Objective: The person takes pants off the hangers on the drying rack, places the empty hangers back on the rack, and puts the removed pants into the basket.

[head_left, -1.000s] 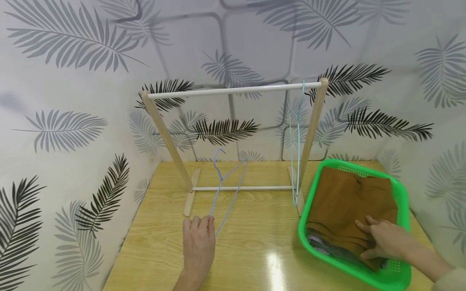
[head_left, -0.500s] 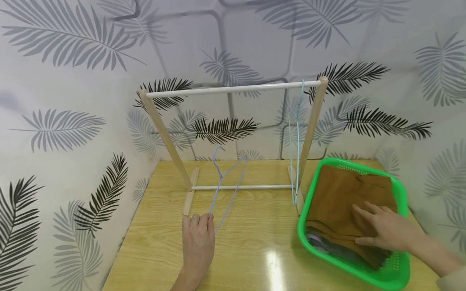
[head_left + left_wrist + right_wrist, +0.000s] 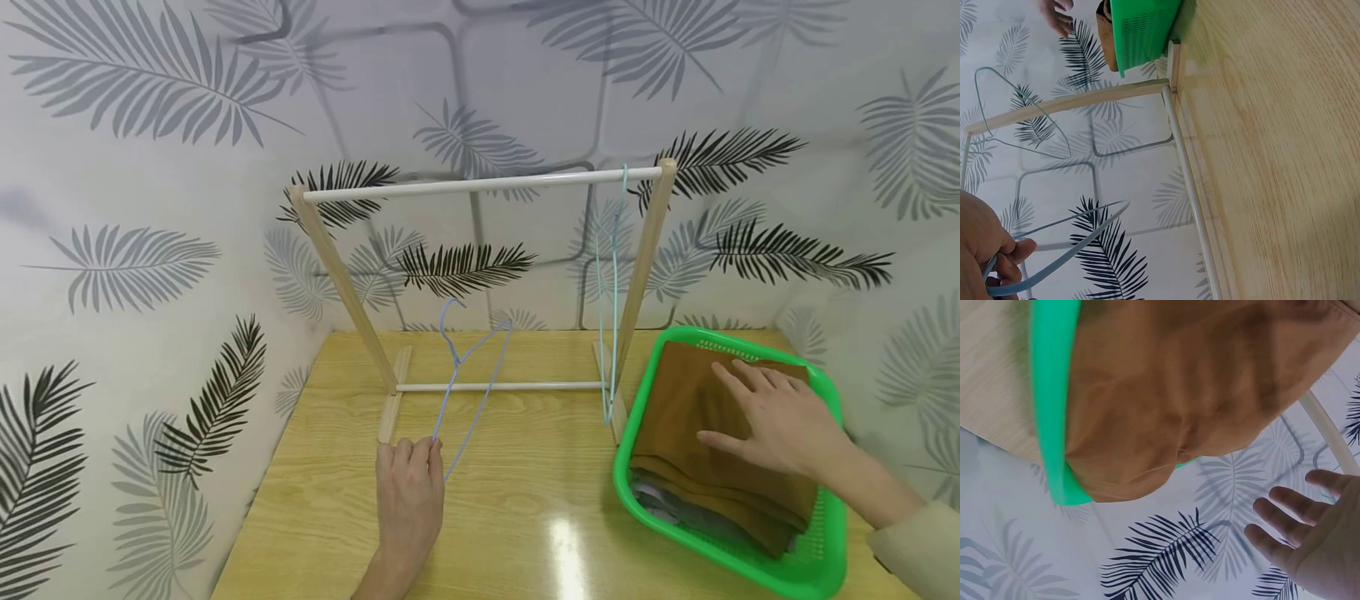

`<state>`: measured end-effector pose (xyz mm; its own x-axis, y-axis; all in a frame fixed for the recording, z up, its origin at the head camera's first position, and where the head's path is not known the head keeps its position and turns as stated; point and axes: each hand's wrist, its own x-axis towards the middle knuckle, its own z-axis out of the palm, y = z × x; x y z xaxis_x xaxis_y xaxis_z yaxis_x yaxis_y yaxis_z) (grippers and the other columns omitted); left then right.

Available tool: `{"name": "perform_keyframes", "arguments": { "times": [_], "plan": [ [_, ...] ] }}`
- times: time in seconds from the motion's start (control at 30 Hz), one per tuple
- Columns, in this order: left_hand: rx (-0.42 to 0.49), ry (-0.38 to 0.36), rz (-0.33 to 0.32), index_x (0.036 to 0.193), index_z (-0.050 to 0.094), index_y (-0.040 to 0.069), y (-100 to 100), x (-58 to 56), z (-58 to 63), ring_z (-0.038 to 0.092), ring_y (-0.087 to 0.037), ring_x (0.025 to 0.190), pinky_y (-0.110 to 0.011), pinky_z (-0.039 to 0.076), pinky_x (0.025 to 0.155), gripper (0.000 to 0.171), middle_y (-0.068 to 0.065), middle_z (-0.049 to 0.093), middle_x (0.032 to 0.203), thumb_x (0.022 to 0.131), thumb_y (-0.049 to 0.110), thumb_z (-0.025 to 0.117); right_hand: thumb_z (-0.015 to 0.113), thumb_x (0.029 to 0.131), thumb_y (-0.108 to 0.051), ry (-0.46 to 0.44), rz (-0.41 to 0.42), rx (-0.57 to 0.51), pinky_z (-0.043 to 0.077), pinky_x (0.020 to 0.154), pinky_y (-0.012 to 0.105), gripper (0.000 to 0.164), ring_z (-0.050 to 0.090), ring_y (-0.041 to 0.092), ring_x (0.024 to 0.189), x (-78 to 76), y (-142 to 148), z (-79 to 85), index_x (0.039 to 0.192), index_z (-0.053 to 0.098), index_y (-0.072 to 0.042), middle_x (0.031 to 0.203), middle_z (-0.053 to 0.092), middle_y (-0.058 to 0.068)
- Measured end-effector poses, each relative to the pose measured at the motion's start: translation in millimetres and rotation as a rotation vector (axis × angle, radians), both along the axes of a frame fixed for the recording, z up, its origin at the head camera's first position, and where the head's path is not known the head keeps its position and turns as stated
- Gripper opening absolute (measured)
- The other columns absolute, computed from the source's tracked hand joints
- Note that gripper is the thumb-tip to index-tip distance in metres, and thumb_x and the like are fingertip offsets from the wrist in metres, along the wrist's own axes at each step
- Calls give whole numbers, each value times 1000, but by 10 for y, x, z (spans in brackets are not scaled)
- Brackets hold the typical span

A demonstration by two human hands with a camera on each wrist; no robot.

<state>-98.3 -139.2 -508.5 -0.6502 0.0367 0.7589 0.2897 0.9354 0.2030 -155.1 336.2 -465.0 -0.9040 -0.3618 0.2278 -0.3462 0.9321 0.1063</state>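
My left hand (image 3: 408,504) grips a lavender-blue clothes hanger (image 3: 446,408) by its lower corner, holding it hook up over the table. The left wrist view shows the fingers and thumb curled round the hanger (image 3: 1094,234). Over at the right, my right hand (image 3: 783,421) hovers with spread fingers above a folded brown garment (image 3: 686,417). From the right wrist view, that hand (image 3: 1316,531) is apart from the brown cloth (image 3: 1147,406) and holds nothing. The garment lies on top of greyish clothes (image 3: 667,504) in a green plastic basket (image 3: 750,575).
A small clothes rack with a white top rail (image 3: 480,185) and wooden posts stands at the back of the wooden table (image 3: 510,517). One mint-green hanger (image 3: 615,317) hangs near its right post. Leaf-patterned wall covering (image 3: 150,333) rises behind.
My right hand has lifted off the brown garment and moved up and away toward the back of the basket. The left hand and its hanger have barely moved.
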Motion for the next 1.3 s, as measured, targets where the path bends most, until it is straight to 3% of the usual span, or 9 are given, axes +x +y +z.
{"name": "perform_keyframes", "arguments": {
  "times": [0.33,0.63,0.77,1.07,1.3],
  "plan": [
    [-9,11,5,84,75,-3,6,1,32,31,-11,66,-24,28,63,8,-4,58,63,84,-1,83,72,85,-72,81,-53,-98,48,98,69,106,59,56,124,-284,-224,200,157,43,0,147,55,31],
    [-3,2,1,83,75,-3,6,2,42,30,-11,66,-24,28,63,8,-3,56,62,84,-1,83,75,85,-62,224,-33,-177,51,95,65,91,59,50,123,-564,-403,260,148,52,0,136,62,30],
    [-12,-5,5,82,75,-3,8,2,45,29,-11,66,-23,27,63,9,-3,56,61,84,0,83,75,84,-61,288,-14,-182,51,99,61,89,61,48,121,-695,-461,267,143,55,2,131,65,29],
    [-14,-1,2,81,73,-2,13,6,53,31,-11,66,-24,28,64,10,-3,55,62,84,0,82,73,82,-60,402,11,-195,53,94,61,88,65,50,113,-973,-614,324,139,58,6,125,68,31],
    [-24,9,5,79,73,-1,6,8,66,30,-11,66,-24,28,64,11,-2,54,61,84,0,83,61,88,-67,518,37,-184,56,87,59,90,66,50,104,-1193,-732,351,134,59,10,120,69,32]
  ]
}}
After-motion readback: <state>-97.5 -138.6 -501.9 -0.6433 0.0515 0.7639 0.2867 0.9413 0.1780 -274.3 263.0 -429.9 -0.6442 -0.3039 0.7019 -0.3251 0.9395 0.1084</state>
